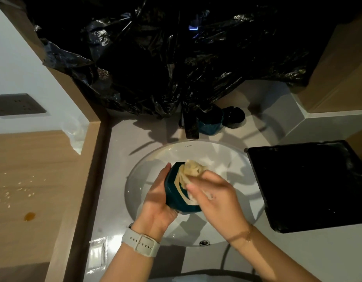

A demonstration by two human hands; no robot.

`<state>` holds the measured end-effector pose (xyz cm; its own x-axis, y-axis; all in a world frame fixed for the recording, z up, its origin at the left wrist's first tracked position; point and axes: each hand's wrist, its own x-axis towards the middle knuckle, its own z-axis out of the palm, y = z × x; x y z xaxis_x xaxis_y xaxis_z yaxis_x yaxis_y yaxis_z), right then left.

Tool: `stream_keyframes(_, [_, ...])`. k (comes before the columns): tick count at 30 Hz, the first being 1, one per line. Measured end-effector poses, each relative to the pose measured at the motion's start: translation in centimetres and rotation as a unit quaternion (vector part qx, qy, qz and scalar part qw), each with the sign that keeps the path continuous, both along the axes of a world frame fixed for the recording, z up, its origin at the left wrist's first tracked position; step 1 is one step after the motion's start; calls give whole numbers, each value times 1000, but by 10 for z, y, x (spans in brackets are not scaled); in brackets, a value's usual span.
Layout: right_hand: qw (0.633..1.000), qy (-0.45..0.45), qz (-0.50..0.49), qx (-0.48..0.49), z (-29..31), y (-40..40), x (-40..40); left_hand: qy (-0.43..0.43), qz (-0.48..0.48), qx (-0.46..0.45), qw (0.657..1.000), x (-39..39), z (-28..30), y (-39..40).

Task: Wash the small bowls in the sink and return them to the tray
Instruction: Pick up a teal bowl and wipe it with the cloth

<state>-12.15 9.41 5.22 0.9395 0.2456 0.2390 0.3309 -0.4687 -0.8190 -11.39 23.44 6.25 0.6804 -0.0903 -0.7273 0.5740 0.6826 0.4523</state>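
Observation:
Over the white oval sink [143, 165] my left hand [158, 202] grips a small teal bowl [176, 200] with a cream inside, tilted on its side. My right hand [214, 197] presses a beige cloth [193, 169] into the bowl's mouth, and the cloth covers most of the inside. A black tray [310, 186] lies on the counter to the right of the sink with nothing on it. A second teal bowl [209, 126] stands behind the sink beside the tap.
A dark tap [191, 127] rises at the back of the sink. A black round object [234, 117] sits behind the second bowl. Crumpled black plastic sheeting [176, 58] hangs over the back wall. A small clear packet [97, 253] lies on the counter's left front.

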Motion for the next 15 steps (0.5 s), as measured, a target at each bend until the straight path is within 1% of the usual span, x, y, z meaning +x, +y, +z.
stream_keyframes(2, [999,27,41,-11,-3,-12,-7,-3,13,2,1000,0,1,8])
stream_keyframes(4, [998,36,35,-35,-5,-25,-10,1,45,15,999,0,0,13])
stream_keyframes(5, [998,29,26,-45,-4,-27,-7,4,46,21,999,-1,-1,12])
stream_keyframes(7, [999,21,-1,-32,-2,-19,4,18,15,17,1000,-5,0,1])
stream_keyframes(9, [1000,17,-6,1,6,-1,8,41,-5,-11,999,-6,-2,-6])
stream_keyframes(11, [999,5,36,-22,10,4,-1,44,0,-39,998,-4,-2,-2])
stream_keyframes(12, [998,15,58,-31,9,-1,-8,44,9,-43,998,-3,-2,3])
stream_keyframes(13, [996,33,68,-37,9,-10,-13,43,24,-34,998,-2,-3,8])
stream_keyframes(15, [995,70,48,-49,5,-26,-11,35,45,6,998,0,-4,12])
